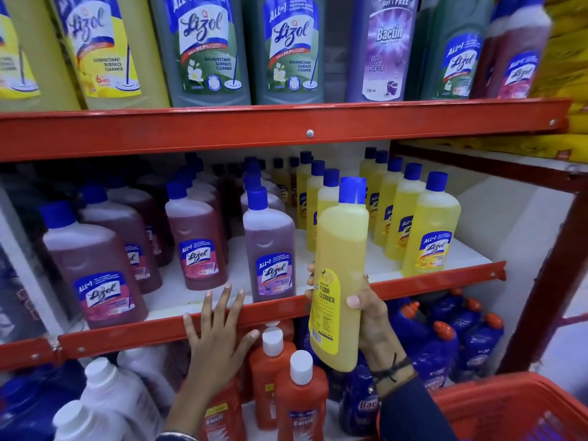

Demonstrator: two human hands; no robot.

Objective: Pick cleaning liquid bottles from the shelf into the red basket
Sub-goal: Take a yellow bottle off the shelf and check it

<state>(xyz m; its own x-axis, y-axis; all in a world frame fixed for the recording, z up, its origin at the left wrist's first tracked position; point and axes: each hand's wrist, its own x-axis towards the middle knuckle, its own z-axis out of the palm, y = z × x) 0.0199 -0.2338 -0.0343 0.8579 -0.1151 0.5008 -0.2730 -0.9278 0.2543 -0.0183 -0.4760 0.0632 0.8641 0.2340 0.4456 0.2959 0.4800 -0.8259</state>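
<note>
My right hand (pixel 370 316) grips a yellow floor cleaner bottle (pixel 342 259) with a blue cap, held upright in front of the middle shelf's red edge (pixel 143 335). My left hand (pixel 219 332) is open with fingers spread, resting against that red edge, holding nothing. The red basket (pixel 515 409) shows at the bottom right, below and to the right of the held bottle. On the middle shelf stand more yellow bottles (pixel 429 227), a purple bottle (pixel 270 246) and several pink bottles (pixel 95 268).
The top shelf carries large yellow, green and lavender bottles (pixel 203 49). On the bottom shelf stand orange bottles with white caps (pixel 299 399), white jugs (pixel 111 396) and blue bottles with orange caps (pixel 445 335). A red upright post (pixel 547 275) borders the shelf on the right.
</note>
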